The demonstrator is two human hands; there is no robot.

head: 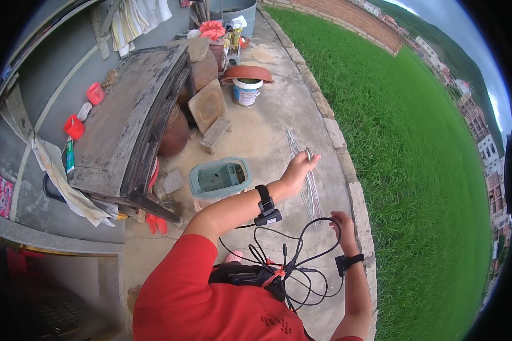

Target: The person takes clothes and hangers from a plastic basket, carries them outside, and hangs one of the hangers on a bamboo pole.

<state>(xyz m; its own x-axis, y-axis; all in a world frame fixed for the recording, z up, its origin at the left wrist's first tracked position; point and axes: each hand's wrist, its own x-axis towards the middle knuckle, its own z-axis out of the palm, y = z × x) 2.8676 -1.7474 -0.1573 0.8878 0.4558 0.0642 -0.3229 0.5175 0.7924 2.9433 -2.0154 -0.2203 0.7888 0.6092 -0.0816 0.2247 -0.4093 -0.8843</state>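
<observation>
My left hand [299, 171] is closed around a bunch of thin metal wire hangers [310, 196], held over the concrete path. Their hooked ends curl above my fingers, while the long wires stick out on both sides of the fist. Lower and to the right, my right hand [343, 226] has its fingers apart and slightly bent, with nothing seen in it. A loop of black cable [304, 230] passes close to these fingers; whether they touch is unclear. The cable bundle, tied with an orange-red strip [277, 273], hangs at my waist. Both wrists wear black straps with small boxes.
A grey-green plastic tub [220, 194] with water stands left of my left hand. Beyond it are a small wooden stool [215, 134], a white bucket [246, 93] and a brown basin [247, 73]. An old wooden table [123, 115] flanks the left; a stone curb [360, 204] borders green grass.
</observation>
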